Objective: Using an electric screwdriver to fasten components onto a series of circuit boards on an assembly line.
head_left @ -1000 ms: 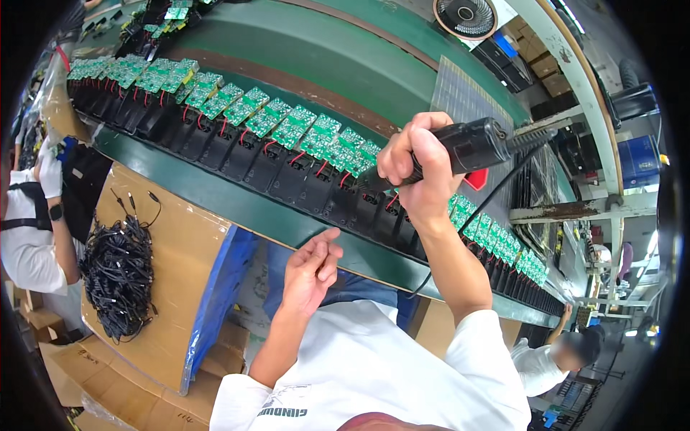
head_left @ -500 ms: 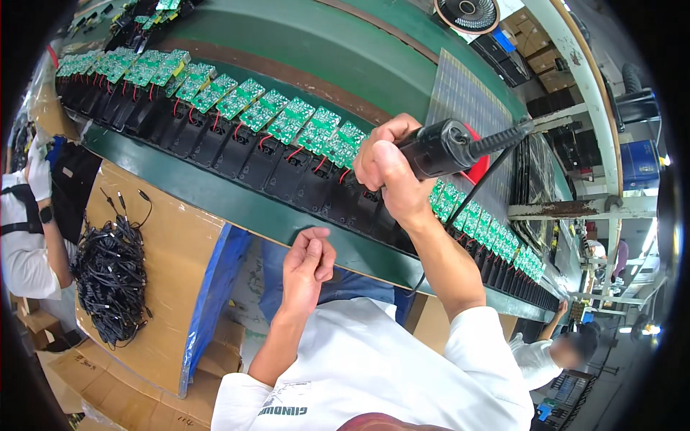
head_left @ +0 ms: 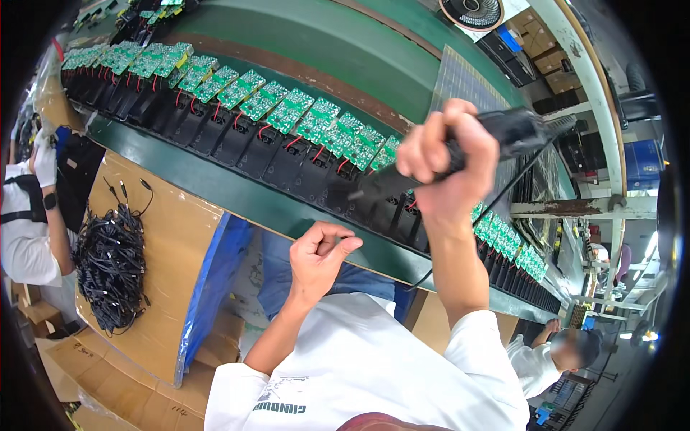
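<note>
A black, corded electric screwdriver is in my right hand, whose fingers are wrapped round it. Its blurred nose slants down to the left, over a row of black plastic housings; whether the tip touches one I cannot tell. Green circuit boards lie along the far side of the housings, joined to them by red wires. My left hand is at the bench's near edge, its fingers curled and thumb against the forefinger. Anything pinched there is too small to make out.
The row stands on a long green bench. A bundle of black cables lies on a cardboard-topped surface at left. One co-worker's gloved hand is at far left; another person works at lower right. A fan stands beyond the bench.
My right hand has moved right and turned the screwdriver, so its nose now points down-left over the housings. The left hand has shifted slightly right, its thumb now reaching outward.
</note>
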`<control>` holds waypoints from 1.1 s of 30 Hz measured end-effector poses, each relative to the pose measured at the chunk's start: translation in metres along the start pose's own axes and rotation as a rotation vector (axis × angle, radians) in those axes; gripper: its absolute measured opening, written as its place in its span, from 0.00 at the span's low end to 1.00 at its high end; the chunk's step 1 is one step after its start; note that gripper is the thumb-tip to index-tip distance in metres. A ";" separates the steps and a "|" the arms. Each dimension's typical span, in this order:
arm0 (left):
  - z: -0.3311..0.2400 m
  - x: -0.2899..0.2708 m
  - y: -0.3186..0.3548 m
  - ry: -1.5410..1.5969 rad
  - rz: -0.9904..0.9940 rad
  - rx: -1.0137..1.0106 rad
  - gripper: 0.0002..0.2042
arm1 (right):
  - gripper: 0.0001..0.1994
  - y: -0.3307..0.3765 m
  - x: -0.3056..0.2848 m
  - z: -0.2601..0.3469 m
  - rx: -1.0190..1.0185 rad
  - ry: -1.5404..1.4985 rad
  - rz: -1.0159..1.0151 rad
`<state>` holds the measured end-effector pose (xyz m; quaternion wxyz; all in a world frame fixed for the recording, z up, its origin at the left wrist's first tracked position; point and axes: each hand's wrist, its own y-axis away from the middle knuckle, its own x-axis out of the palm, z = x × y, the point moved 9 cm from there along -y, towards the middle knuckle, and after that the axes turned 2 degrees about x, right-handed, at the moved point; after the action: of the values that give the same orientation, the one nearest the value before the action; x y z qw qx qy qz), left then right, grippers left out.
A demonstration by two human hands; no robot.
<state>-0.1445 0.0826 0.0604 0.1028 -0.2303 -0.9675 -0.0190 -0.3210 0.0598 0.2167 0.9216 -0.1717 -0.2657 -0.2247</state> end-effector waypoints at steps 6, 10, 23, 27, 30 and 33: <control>-0.007 0.012 0.001 0.085 -0.024 0.045 0.07 | 0.11 0.026 -0.008 0.024 0.114 -0.123 0.097; -0.011 0.021 0.003 0.047 0.011 0.059 0.06 | 0.07 0.033 -0.015 0.032 0.102 -0.085 0.072; -0.020 0.042 0.013 -0.040 0.155 0.249 0.04 | 0.08 0.045 -0.015 0.033 0.115 -0.060 0.116; -0.010 0.039 0.016 0.041 0.201 0.239 0.06 | 0.09 0.040 -0.013 0.033 0.053 0.017 0.113; 0.021 0.031 0.015 0.416 0.207 -0.083 0.10 | 0.08 0.033 -0.017 0.046 -0.182 0.101 0.068; 0.047 0.031 0.022 0.780 0.207 -0.413 0.14 | 0.07 0.025 -0.023 0.027 -0.161 0.184 -0.025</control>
<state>-0.1704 0.1196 0.0203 0.4130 -0.3173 -0.8041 -0.2867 -0.3370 0.0994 0.2200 0.9224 -0.2207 -0.1633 -0.2716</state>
